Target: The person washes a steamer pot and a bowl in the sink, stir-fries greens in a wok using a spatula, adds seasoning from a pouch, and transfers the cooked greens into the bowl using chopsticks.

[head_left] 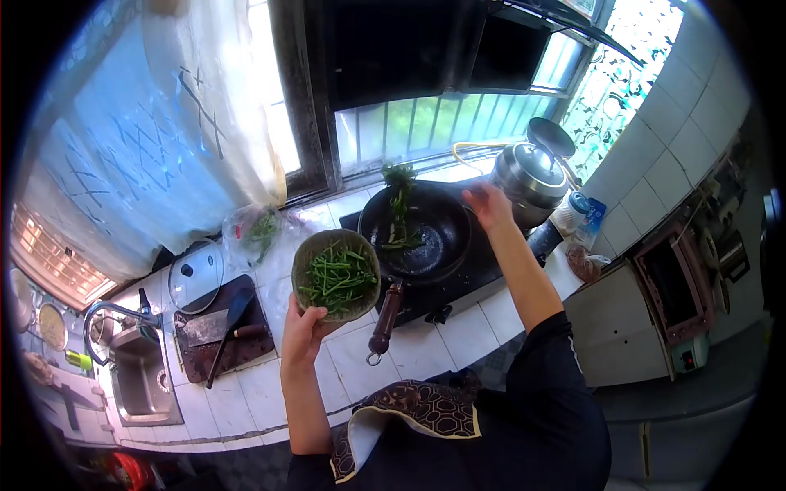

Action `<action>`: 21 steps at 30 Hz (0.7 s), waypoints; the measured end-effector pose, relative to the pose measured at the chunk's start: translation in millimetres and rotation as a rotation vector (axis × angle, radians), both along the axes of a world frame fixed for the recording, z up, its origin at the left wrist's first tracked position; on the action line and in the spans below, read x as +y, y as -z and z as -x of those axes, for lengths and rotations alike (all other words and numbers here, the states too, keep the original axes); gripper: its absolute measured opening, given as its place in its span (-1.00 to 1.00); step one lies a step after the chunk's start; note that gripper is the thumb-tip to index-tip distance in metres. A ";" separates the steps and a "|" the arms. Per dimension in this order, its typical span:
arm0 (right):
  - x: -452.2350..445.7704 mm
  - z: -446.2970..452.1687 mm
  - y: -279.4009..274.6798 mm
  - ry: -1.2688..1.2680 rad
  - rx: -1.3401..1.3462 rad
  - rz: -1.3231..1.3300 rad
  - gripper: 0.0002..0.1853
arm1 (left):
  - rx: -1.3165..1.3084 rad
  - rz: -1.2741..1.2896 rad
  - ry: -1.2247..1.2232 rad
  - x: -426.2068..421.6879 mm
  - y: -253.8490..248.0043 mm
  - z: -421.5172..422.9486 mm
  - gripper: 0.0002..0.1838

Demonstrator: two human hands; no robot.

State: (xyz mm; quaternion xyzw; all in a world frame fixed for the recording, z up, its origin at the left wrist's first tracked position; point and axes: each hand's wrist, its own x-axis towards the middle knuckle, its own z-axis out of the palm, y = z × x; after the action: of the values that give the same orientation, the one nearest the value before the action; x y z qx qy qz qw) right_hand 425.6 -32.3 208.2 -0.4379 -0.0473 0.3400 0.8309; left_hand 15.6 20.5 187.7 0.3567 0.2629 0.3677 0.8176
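My left hand (304, 331) grips a greenish bowl (371, 304) from below, thumb over its rim. Cut green vegetable stems (337, 278) fill it. The bowl is tilted beside a black wok (446, 260) on the stove. Above the wok's left side hangs a clump of leafy greens (399, 200), reaching down to more greens inside. My right hand (489, 206) is at the wok's far right rim, fingers curled leftward. Something dark stretches from it toward the greens; I cannot make out what it is. The wok's wooden handle (386, 321) points toward me, untouched.
A cutting board (192, 362) carries a cleaver (203, 327) and a black spatula (238, 304), with a glass lid (196, 278) behind. A plastic bag (246, 233) lies left of the wok. A metal cooker (530, 176) stands right. The sink (143, 376) is far left.
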 end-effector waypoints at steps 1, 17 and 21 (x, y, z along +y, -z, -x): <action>-3.6 -1.6 -12.7 0.015 -0.020 -0.039 -0.81 | -0.015 -0.001 0.041 0.8 -2.9 -5.0 -0.43; -73.4 36.8 -189.8 -0.035 -0.293 -0.269 -0.77 | -0.019 0.104 0.352 27.7 8.5 -134.3 -0.47; -77.0 45.6 -116.7 0.032 -1.140 0.097 -0.73 | -0.060 0.064 0.278 9.3 -7.0 -131.0 -0.43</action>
State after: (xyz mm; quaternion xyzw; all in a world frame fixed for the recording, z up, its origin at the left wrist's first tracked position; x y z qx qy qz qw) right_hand 380.0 -109.3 324.9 -0.5903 -0.4656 0.0392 0.6582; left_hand 146.6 29.7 194.7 0.3524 0.1979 0.2531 0.8790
